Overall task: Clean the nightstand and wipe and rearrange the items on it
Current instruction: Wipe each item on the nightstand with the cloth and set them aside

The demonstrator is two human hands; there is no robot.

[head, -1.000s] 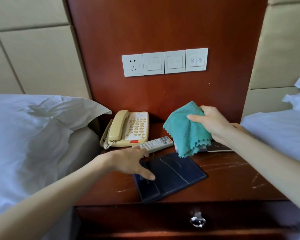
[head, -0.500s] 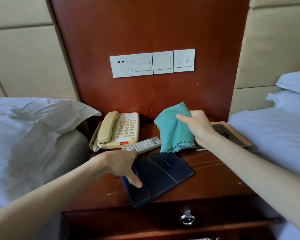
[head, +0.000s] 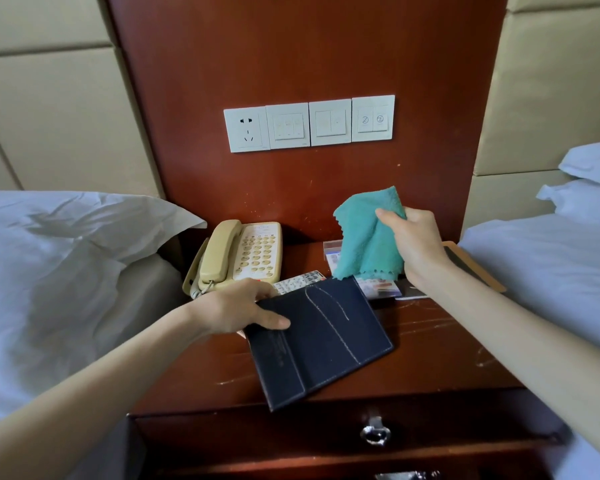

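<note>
A dark blue folder (head: 321,341) is tilted up off the reddish wooden nightstand (head: 430,351), gripped at its left edge by my left hand (head: 236,310). My right hand (head: 416,244) holds a teal cloth (head: 368,237) bunched above the back of the nightstand. A beige telephone (head: 243,254) sits at the back left. A white remote (head: 300,280) lies partly hidden behind the folder. Printed cards (head: 378,287) and a framed picture (head: 471,265) lie under and behind the cloth hand.
White pillows and bedding flank the nightstand, on the left (head: 66,258) and on the right (head: 551,265). A socket and switch panel (head: 309,124) is on the wooden back wall. A drawer with a metal pull (head: 374,434) is below the top.
My left hand went from pressing flat on the folder to gripping its left edge and lifting it. The cloth hand rose slightly, uncovering the cards beneath.
</note>
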